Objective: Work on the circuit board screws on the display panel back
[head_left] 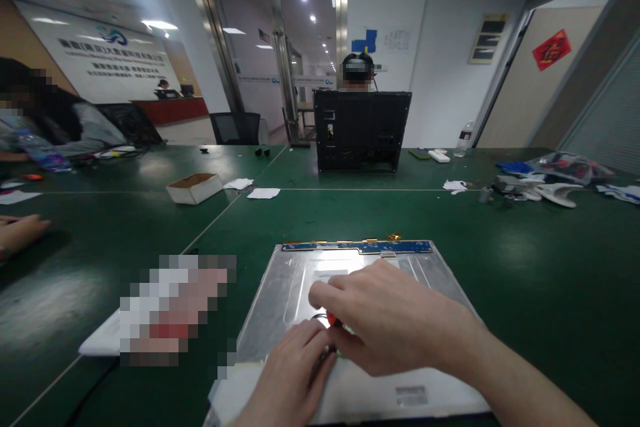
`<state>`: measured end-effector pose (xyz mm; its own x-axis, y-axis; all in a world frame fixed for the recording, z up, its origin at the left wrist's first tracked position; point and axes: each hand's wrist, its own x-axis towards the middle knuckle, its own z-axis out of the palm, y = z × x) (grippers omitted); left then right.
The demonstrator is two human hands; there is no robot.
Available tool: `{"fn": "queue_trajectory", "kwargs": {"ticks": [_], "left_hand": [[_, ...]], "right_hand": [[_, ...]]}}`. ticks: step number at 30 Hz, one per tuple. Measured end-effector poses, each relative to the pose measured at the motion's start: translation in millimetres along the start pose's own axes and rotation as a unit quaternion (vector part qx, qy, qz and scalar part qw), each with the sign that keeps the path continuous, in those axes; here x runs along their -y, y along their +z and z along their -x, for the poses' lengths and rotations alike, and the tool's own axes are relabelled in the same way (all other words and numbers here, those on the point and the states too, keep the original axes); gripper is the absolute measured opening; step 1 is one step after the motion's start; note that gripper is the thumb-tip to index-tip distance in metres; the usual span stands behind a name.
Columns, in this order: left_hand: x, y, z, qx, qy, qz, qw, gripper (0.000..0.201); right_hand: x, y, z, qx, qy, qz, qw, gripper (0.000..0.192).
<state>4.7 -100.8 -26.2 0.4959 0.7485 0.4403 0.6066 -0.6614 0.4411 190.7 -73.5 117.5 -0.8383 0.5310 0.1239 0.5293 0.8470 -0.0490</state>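
Observation:
A silver metal panel (295,280) lies flat on the green table (525,267) in front of me, with a blue circuit strip (357,247) along its far edge. My right hand (395,323) rests over the panel's middle, fingers curled around a small red and black object (331,318). My left hand (295,373) sits just below it near the panel's front left, fingertips touching the same object. Both hands hide most of that object, so I cannot tell what it is.
A black metal chassis (361,130) stands upright at the table's far side with a person seated behind it. A small cardboard box (195,187) and paper scraps lie left of centre. Loose parts and bags (545,180) sit far right. Another person's hand (20,233) rests at the left edge.

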Motion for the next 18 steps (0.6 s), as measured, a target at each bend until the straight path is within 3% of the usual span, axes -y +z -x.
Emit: {"fn": "queue_trajectory", "kwargs": {"ticks": [18], "left_hand": [[3.5,2.1,-1.1,-0.033,0.033,-0.019,0.999,0.023]], "right_hand": [[0.8,0.0,-2.1,-0.010,0.009,0.001,1.000,0.009]]}}
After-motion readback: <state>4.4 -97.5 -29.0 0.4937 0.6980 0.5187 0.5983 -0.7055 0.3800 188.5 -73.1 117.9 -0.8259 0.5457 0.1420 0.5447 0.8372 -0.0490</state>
